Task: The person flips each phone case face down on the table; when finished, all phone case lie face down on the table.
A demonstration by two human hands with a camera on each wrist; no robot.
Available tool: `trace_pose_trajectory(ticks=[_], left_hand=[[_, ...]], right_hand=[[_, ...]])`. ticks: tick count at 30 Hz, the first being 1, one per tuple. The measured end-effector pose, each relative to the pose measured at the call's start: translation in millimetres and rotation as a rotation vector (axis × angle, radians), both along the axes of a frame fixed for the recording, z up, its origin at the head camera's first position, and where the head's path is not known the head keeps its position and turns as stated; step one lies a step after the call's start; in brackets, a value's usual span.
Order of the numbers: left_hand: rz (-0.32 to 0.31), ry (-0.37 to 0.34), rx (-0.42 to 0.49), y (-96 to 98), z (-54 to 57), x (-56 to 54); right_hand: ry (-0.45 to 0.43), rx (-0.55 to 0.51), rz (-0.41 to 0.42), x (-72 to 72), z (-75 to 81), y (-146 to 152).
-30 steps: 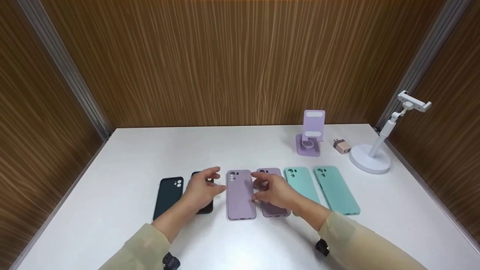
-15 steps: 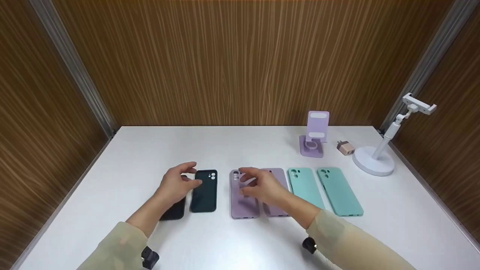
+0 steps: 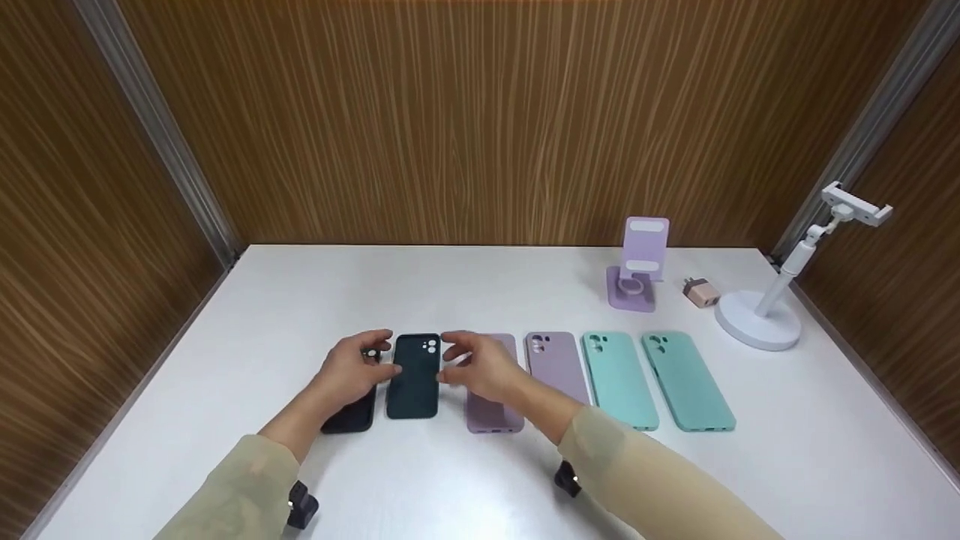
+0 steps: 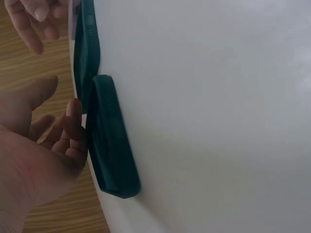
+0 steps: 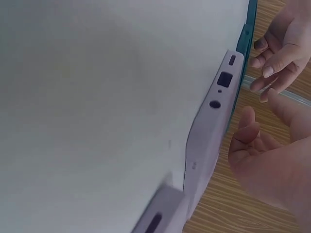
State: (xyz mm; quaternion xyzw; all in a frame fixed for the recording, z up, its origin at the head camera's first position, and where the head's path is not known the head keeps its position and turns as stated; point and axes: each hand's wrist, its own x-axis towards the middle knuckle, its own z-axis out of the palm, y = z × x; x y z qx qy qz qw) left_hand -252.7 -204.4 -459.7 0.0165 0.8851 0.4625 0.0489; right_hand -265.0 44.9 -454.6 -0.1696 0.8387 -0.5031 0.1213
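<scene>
In the head view a dark green phone case (image 3: 413, 382) lies on the white table between my two hands. My left hand (image 3: 346, 379) is at its left edge, thumb and forefinger apart, hovering over a second dark phone case (image 3: 352, 417) that it partly hides. At the right edge of the middle case is my right hand (image 3: 486, 369), thumb and forefinger also apart, above a purple phone case (image 3: 495, 417). Whether fingertips touch the dark case is hard to tell. In the left wrist view the curled lower fingers of the left hand (image 4: 43, 145) are beside a green case (image 4: 114, 141).
Right of the hands lie another purple phone case (image 3: 556, 365) and two mint phone cases (image 3: 619, 381) in the same row. Behind them stand a purple phone stand (image 3: 643, 255), a pink charger plug (image 3: 700, 292) and a white phone holder (image 3: 757, 322). Wood-grain panels enclose the table.
My left hand has moved left from the second dark case to over the leftmost one. My right hand has moved left from between the purple cases to the dark case's right edge.
</scene>
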Motion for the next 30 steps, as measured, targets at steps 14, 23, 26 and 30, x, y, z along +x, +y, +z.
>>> trace_pose_trajectory(ticks=[14, 23, 26, 30], left_hand=[[-0.019, -0.004, -0.069, 1.4, -18.2, -5.3], [-0.029, 0.037, -0.115, 3.2, -22.4, -5.8], [-0.035, 0.044, -0.123, 3.4, -23.9, -4.8], [-0.041, 0.05, -0.13, 3.2, -24.5, -3.4]], right_hand=[[0.007, 0.12, 0.017, -9.9, -10.3, -6.5], [0.058, 0.178, 0.031, -11.1, -12.2, -8.6], [0.051, 0.181, 0.028, -11.5, -13.5, -8.8], [0.079, 0.184, 0.037, -13.0, -15.6, -9.2]])
